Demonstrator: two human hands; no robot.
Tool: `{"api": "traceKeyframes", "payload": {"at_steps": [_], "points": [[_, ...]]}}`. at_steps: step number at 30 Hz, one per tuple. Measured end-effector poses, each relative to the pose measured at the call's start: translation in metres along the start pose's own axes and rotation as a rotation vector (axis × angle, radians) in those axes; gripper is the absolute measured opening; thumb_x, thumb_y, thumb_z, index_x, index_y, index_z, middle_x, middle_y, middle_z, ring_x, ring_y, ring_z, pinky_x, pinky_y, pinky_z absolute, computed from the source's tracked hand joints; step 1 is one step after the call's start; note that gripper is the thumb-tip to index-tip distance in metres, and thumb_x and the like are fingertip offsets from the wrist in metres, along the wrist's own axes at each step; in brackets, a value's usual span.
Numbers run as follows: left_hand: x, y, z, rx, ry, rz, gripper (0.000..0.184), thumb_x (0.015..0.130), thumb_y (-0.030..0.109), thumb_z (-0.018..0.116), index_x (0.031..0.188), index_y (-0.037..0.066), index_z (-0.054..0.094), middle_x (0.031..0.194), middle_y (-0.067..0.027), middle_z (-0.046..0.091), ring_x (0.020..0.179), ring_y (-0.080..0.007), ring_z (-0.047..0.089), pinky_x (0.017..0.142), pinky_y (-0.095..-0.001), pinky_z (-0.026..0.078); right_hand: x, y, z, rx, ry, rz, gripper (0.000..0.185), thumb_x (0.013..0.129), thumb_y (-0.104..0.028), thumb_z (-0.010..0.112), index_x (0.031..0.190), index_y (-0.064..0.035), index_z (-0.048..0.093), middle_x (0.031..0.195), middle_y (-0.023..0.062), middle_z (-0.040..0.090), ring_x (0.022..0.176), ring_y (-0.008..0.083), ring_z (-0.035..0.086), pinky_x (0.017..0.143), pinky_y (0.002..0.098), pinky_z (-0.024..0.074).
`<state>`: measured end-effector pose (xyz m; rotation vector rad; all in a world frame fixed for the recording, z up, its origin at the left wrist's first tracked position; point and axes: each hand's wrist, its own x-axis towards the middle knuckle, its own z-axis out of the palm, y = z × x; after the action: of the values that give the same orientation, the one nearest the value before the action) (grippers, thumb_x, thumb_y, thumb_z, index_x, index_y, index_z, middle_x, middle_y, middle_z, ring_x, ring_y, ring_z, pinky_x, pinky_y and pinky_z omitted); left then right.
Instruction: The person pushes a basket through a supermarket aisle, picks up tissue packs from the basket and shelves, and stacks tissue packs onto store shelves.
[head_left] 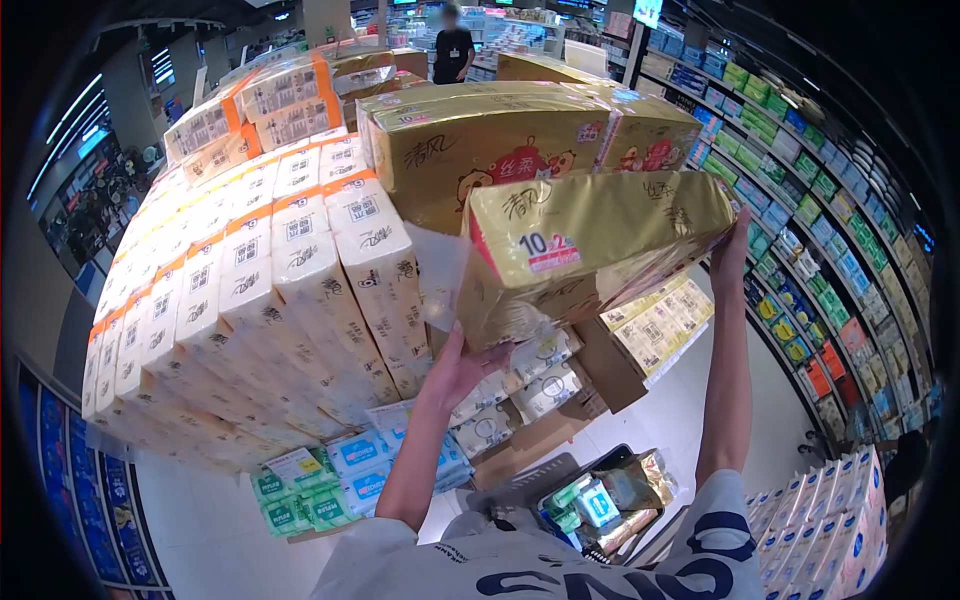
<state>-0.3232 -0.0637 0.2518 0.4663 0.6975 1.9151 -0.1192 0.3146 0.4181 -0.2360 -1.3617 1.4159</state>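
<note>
Both of my hands hold a large gold tissue pack (620,235) with "10+2" printed on its end. My left hand (465,362) supports its lower left corner, fingers curled underneath. My right hand (733,243) grips the far right end, with some fingers hidden behind it. The pack is tilted, its right end higher than its left. Just behind it, more gold packs (430,165) lie on top of the stack. Left of my left hand stands a tall block of white tissue packs (290,260) with orange bands.
Below me is a shopping cart (655,515) with several packages. Green packs (300,490) and blue packs (365,465) sit low at the left. Stocked shelves (800,190) curve along the right, and white packs (820,525) stand lower right. A person (454,50) stands in the background.
</note>
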Motion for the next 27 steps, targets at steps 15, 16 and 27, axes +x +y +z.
{"api": "traceKeyframes", "payload": {"at_steps": [15, 16, 27], "points": [[0.053, 0.038, 0.014, -0.345, 0.1, 0.064, 0.075, 0.089, 0.059, 0.05, 0.14, 0.006, 0.033, 0.131, -0.0181, 0.044, 0.12, -0.0292, 0.048, 0.105, -0.037, 0.04, 0.1, 0.053, 0.077, 0.029, -0.063, 0.095, 0.063, 0.093, -0.054, 0.049, 0.129, -0.0025, 0.048, 0.12, 0.0088, 0.059, 0.103, 0.0177, 0.058, 0.091, 0.0309, 0.0446], [0.054, 0.04, 0.013, -0.384, 0.119, 0.042, 0.074, 0.089, 0.058, 0.052, 0.139, 0.007, 0.034, 0.132, -0.0171, 0.044, 0.122, -0.0294, 0.047, 0.105, -0.037, 0.04, 0.105, 0.062, 0.08, 0.012, -0.077, 0.077, 0.066, 0.093, -0.054, 0.05, 0.133, -0.0025, 0.044, 0.126, 0.0093, 0.054, 0.109, 0.0181, 0.055, 0.094, 0.0315, 0.0419], [0.035, 0.023, 0.023, -0.378, 0.206, 0.185, 0.062, 0.092, 0.035, 0.059, 0.132, -0.005, 0.034, 0.136, -0.0204, 0.041, 0.129, -0.0264, 0.044, 0.106, -0.035, 0.039, 0.075, 0.131, 0.088, -0.598, 0.247, -0.133, 0.064, 0.093, -0.033, 0.046, 0.141, 0.0034, 0.028, 0.137, 0.0238, 0.039, 0.126, 0.0326, 0.04, 0.107, 0.0373, 0.0281]]}}
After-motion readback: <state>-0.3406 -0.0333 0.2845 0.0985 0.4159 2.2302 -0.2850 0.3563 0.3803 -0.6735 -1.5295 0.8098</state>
